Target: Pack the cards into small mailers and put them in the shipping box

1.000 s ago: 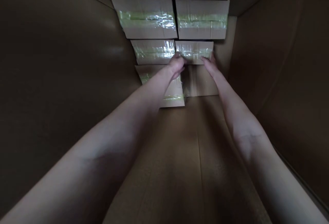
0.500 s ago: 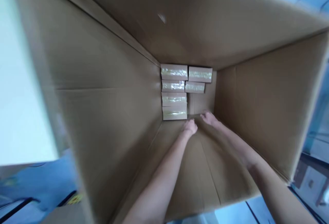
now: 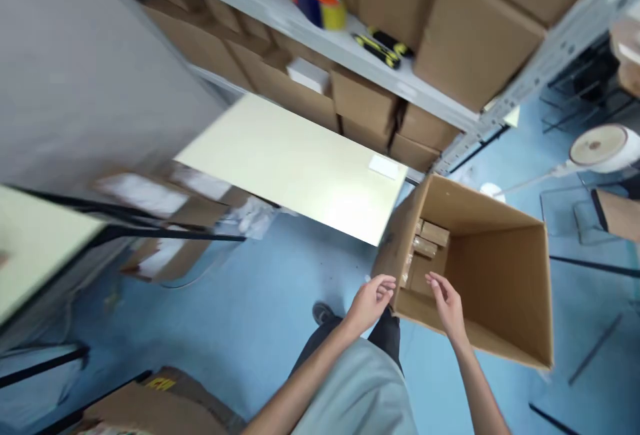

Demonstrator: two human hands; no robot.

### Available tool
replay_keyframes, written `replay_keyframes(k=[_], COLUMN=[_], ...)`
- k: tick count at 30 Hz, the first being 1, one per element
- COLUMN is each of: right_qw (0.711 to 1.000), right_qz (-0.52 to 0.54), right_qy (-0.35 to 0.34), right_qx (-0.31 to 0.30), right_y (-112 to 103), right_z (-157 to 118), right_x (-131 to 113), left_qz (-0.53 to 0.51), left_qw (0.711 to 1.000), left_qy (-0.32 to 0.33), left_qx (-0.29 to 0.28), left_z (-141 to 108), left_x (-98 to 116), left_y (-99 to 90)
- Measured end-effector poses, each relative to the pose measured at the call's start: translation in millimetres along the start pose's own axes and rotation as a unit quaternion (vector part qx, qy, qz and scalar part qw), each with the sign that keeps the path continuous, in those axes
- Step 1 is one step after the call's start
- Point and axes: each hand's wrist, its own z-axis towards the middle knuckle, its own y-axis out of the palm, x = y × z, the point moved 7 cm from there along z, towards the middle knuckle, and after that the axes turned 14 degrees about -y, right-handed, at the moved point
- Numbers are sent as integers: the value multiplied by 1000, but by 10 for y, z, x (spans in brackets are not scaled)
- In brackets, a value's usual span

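Observation:
A big cardboard carton stands open at the right, its inside visible from above. Small taped cardboard boxes lie at its bottom, along the left and far sides; the carton's left wall hides some of them. My left hand is just outside the near left corner of the carton, fingers loosely curved and holding nothing. Over the carton's near edge hovers my right hand, with thumb and fingers apart and nothing between them.
A pale tabletop lies left of the carton, with a small white item on it. Behind it, a metal shelf carries cartons and yellow-black cutters. A white fan stands at right. Cardboard is at lower left.
Both hands have come up from deep inside the carton to its near rim. My view has pulled back and swung left, bringing the table and shelf into sight.

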Motion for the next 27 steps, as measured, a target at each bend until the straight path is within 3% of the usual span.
replay_keyframes(k=[5,10,16,20,24,27], right_qw=[995,974,922,865,796,748], right_qz=[51,68,36,52,62,65], right_qy=[-79,-150,-235,-278,-310,-305], right_qx=[-35,-158,-305,-415,-516,-585], right_y=[1140,2212,3480,4395,5167,5721], right_z=[-276,-435,-409,-376,-429,-516], right_x=[-1344,-2399,-3328,-3967,-4558,-4869], left_qz=[-50,-154,-229,-293,-354,-375], left_qw=[986,951,897,834,762,714], left_qy=[55,93,101,82,53,32], left_qx=[151,252,364,461,540,590], left_z=[-1130,-1957,-2515,-2855,-3146,-3310], left_x=[33,-131,-366,-583,-878,-1124], left_y=[-1434,-2508,-3619,-4300,-4772,-5051])
